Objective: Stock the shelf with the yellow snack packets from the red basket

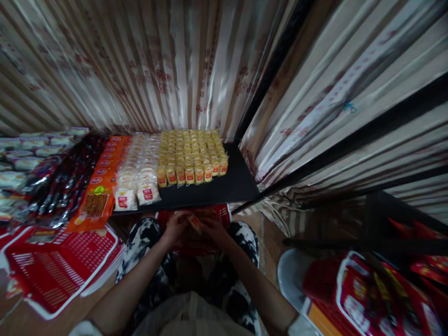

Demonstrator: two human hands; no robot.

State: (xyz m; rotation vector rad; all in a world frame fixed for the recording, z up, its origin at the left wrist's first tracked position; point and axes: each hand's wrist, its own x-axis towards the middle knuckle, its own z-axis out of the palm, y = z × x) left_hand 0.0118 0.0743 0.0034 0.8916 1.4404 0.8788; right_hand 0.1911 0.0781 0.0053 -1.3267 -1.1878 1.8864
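My left hand [176,225] and my right hand [213,228] meet just below the front edge of a black shelf [231,184]. Both are closed around small yellow snack packets [194,223] held between them, over a red basket [224,213] that rests between my knees. On the shelf stand rows of the same yellow packets [191,156], with white packets [138,175] to their left. The fingers are partly blurred and dim.
Orange packets [101,186], dark packets [63,182] and pale packets [24,156] fill the shelf's left side. A red basket [59,268] lies on the floor at left, another [353,289] at right. Patterned curtains hang behind and to the right.
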